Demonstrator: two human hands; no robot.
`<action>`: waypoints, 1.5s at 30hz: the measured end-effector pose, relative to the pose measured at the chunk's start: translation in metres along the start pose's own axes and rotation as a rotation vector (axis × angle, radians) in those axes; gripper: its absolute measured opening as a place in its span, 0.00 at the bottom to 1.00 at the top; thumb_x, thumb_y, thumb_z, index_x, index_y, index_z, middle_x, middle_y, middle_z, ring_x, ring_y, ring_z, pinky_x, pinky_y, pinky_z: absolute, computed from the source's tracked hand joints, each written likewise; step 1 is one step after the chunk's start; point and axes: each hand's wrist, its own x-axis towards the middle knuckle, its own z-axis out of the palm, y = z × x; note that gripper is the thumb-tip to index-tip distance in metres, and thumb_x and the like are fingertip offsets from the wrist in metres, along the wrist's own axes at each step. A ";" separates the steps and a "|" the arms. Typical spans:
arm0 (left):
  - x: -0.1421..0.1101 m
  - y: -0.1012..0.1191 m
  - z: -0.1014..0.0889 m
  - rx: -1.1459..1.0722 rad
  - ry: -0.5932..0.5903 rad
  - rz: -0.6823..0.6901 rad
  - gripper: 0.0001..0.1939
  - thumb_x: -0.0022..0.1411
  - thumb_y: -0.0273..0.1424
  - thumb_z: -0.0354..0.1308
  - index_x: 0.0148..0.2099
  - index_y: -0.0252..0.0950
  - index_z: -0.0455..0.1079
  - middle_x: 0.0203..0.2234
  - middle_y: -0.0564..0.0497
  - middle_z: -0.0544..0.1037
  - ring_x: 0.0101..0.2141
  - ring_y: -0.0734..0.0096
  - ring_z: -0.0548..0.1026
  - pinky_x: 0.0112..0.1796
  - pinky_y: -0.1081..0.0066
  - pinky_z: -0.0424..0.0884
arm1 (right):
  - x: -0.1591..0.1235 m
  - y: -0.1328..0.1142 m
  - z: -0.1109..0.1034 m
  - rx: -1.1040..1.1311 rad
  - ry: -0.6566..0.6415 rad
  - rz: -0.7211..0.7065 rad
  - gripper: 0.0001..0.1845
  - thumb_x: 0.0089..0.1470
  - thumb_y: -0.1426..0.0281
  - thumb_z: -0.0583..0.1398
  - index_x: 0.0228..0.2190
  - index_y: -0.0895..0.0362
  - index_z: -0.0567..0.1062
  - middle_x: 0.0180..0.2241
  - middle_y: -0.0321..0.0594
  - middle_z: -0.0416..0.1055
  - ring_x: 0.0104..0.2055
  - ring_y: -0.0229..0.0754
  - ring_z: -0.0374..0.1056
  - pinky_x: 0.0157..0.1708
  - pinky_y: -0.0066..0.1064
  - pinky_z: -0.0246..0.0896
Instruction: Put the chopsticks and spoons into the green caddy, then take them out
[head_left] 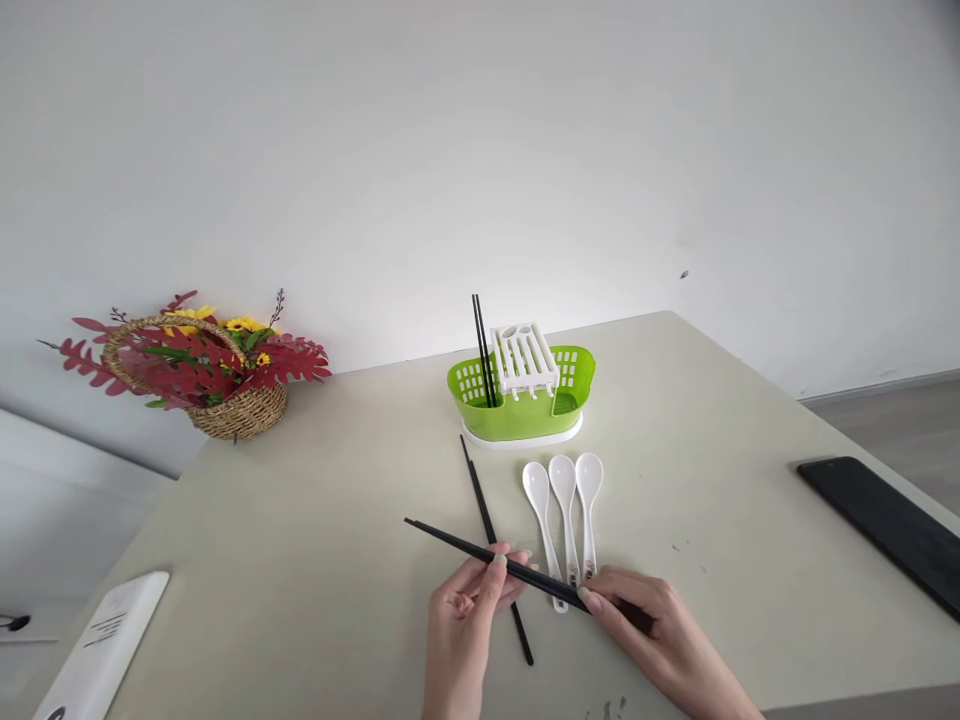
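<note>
A white, flat, round-cornered object (105, 645) lies at the left edge of a pale grey-green tabletop (322, 520), near a woven straw basket (244, 412) of red leaves and yellow flowers. At center, a person's left hand (469, 610) pinches a pair of slim black chopsticks (540, 580) mid-length between thumb and fingers, the thin tips angled up and left. Beneath it, a second black pair (481, 497) rests on the surface. Behind, a bright green perforated plastic caddy (517, 422) with a white slotted rack (529, 381) holds another upright black pair (484, 350). Three white spoons (562, 472) lie side by side as the right hand (652, 625), thumb against curled fingers, grips the held pair's thick ends. A black smartphone (885, 530) lies far right.
</note>
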 end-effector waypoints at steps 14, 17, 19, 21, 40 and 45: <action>-0.007 -0.007 0.007 0.041 0.009 -0.007 0.31 0.52 0.52 0.75 0.47 0.31 0.85 0.42 0.37 0.86 0.45 0.46 0.85 0.50 0.56 0.83 | -0.001 0.002 -0.002 -0.048 0.019 -0.059 0.24 0.71 0.53 0.54 0.30 0.54 0.78 0.26 0.36 0.67 0.29 0.40 0.62 0.29 0.31 0.54; -0.006 -0.007 0.006 0.059 0.023 0.001 0.31 0.51 0.52 0.75 0.46 0.31 0.85 0.41 0.38 0.86 0.44 0.46 0.85 0.49 0.58 0.83 | -0.001 0.003 -0.002 -0.058 0.023 -0.063 0.25 0.71 0.53 0.55 0.30 0.54 0.79 0.27 0.38 0.69 0.30 0.40 0.64 0.29 0.31 0.56; -0.005 -0.006 0.002 0.069 0.013 -0.007 0.30 0.50 0.51 0.76 0.46 0.32 0.85 0.41 0.38 0.86 0.44 0.46 0.85 0.48 0.57 0.83 | -0.002 0.004 -0.002 -0.057 0.025 -0.061 0.24 0.70 0.53 0.55 0.32 0.54 0.82 0.29 0.39 0.73 0.31 0.41 0.67 0.29 0.30 0.58; -0.004 -0.005 -0.002 0.066 0.010 -0.010 0.30 0.51 0.51 0.76 0.46 0.32 0.85 0.41 0.38 0.86 0.44 0.46 0.85 0.49 0.56 0.83 | -0.002 0.004 -0.001 -0.052 0.033 -0.067 0.24 0.70 0.52 0.56 0.36 0.52 0.85 0.30 0.40 0.76 0.32 0.43 0.70 0.29 0.30 0.61; 0.030 0.050 -0.033 0.034 0.251 0.364 0.24 0.55 0.50 0.73 0.40 0.33 0.83 0.40 0.42 0.86 0.39 0.59 0.85 0.46 0.64 0.83 | -0.001 -0.003 0.000 -0.036 0.092 -0.039 0.25 0.67 0.48 0.57 0.37 0.52 0.86 0.32 0.41 0.77 0.32 0.43 0.69 0.31 0.30 0.64; 0.059 0.121 -0.037 -0.108 0.402 0.706 0.23 0.55 0.47 0.74 0.41 0.33 0.81 0.40 0.43 0.85 0.43 0.60 0.84 0.51 0.60 0.82 | -0.001 -0.006 0.000 -0.046 0.052 -0.008 0.27 0.68 0.47 0.55 0.36 0.54 0.84 0.30 0.40 0.74 0.31 0.41 0.65 0.31 0.30 0.60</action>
